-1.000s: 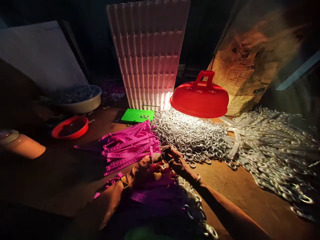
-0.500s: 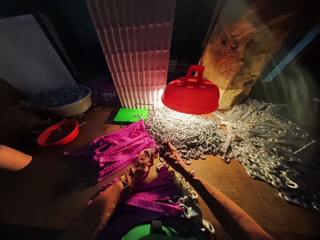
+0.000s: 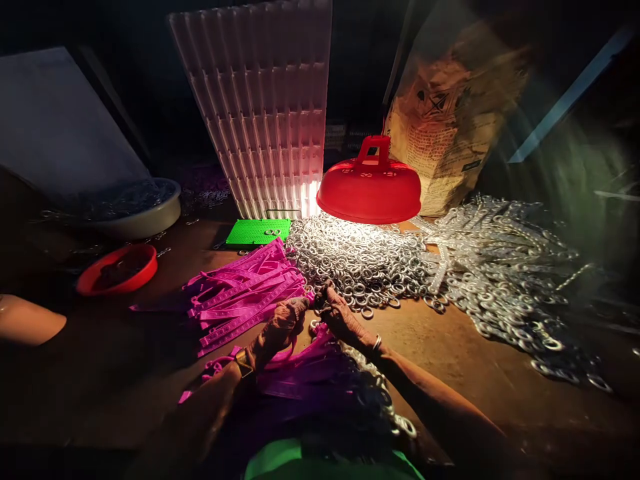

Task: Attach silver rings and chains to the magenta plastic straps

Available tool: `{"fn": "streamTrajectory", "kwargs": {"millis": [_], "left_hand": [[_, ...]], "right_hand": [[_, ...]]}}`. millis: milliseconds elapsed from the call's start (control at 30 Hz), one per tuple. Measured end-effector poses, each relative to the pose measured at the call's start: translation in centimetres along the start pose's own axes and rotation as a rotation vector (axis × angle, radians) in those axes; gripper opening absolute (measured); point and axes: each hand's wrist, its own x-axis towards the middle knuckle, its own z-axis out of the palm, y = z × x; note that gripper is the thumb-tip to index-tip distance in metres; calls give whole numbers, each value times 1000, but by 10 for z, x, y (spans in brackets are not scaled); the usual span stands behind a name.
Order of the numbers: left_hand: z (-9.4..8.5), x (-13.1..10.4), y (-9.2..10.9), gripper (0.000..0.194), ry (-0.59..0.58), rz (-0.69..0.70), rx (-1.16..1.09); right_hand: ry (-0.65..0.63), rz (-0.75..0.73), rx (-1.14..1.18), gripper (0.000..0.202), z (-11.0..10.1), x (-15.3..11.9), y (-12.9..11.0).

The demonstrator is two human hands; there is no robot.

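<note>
My left hand (image 3: pixel 286 325), with a watch at the wrist, is closed in a pinch; a pink strap shows below its fingers. Close by on the right, my right hand (image 3: pixel 339 315) has its dark fingertips bent together over something too small to make out. Beyond my left hand lies a heap of pink straps (image 3: pixel 245 293). A large pile of metal rings (image 3: pixel 357 257) spreads in front of my right hand. Nearer to me, purple straps with rings at their ends (image 3: pixel 310 373) lie under my wrists, partly in shadow.
A red lamp shade (image 3: pixel 370 193) hangs low over the rings. Silvery straps with rings (image 3: pixel 500 287) lie at right. A green perforated tray (image 3: pixel 257 232), a red bowl (image 3: pixel 145 273) and a pale basin (image 3: pixel 170 210) stand left. Another person's arm (image 3: pixel 30 320) enters from the left.
The view has shifted slightly. My hands stay close together in nearly the same place, with the right hand's fingers turned a little. A pink strap shows more plainly below my left hand.
</note>
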Motion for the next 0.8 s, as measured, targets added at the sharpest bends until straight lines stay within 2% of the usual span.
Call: {"fn": "streamTrajectory", "kwargs": {"millis": [133, 233, 400, 500, 600, 667, 800], "left_hand": [[-2, -1, 0, 35, -19, 56, 152], [-8, 2, -4, 29, -16, 79, 283], [-11, 6, -9, 19, -6, 26, 372], [-8, 10, -8, 19, 33, -39, 364], [-6, 10, 5, 22, 24, -85, 358], [-3, 7, 21, 26, -6, -73, 344], [5, -8, 52, 34, -121, -152, 406]], "right_hand": [[-13, 18, -31, 16, -1, -2, -12], [-82, 30, 47, 11, -6, 2, -17], [-264, 33, 143, 10, -16, 12, -18], [-234, 64, 205, 9, -17, 16, -23], [-174, 2, 150, 14, -19, 16, -34], [-190, -33, 36, 19, -23, 12, -45], [-349, -9, -72, 23, -36, -17, -74]]}}
